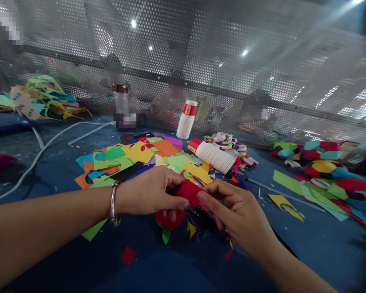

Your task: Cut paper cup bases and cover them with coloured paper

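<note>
Between my two hands is a small piece of red paper [188, 193]. My left hand [155, 190], with a silver bangle at its wrist, pinches the paper's left side between thumb and fingers. From the right, my right hand [233, 209] grips the other edge, thumb on top. Just under my left fingers lies a round red piece [170, 219] with a green tip below it; my hand partly covers it. Dark material and small scraps beneath the hands are too shadowed to make out. A red paper square [128, 256] rests on the table nearer to me.
Coloured paper sheets and offcuts [140, 152] are heaped behind my hands. One stack of paper cups [186, 120] stands upright; another [215, 156] lies on its side. Multicoloured paper pieces [321, 152] sit at right. A white cable [45, 146] crosses the left. Perforated metal [183, 53] rises behind.
</note>
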### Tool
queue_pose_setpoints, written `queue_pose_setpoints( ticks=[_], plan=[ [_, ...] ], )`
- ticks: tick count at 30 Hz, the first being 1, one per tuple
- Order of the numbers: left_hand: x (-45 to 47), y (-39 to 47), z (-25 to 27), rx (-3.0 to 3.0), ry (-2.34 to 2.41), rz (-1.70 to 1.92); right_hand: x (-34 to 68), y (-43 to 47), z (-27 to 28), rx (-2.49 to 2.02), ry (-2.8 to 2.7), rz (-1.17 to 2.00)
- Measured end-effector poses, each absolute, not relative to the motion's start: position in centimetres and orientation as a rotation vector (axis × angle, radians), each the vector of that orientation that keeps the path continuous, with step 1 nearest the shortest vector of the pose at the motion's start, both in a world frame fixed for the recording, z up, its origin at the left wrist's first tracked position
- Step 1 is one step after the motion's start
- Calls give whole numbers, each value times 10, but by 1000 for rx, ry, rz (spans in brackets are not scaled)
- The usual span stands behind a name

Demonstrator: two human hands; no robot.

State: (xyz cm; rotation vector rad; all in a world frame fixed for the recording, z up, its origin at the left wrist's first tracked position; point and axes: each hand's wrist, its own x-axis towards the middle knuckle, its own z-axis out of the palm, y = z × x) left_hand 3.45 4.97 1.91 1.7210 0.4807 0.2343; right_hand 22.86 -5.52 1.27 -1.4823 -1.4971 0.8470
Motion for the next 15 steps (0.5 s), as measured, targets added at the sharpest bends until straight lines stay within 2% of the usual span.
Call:
queue_pose_setpoints(
  ticks=[15],
  plan=[
    [36,49,17,1925,476,308,224,-55,14,-1475,-1488,851]
  ],
)
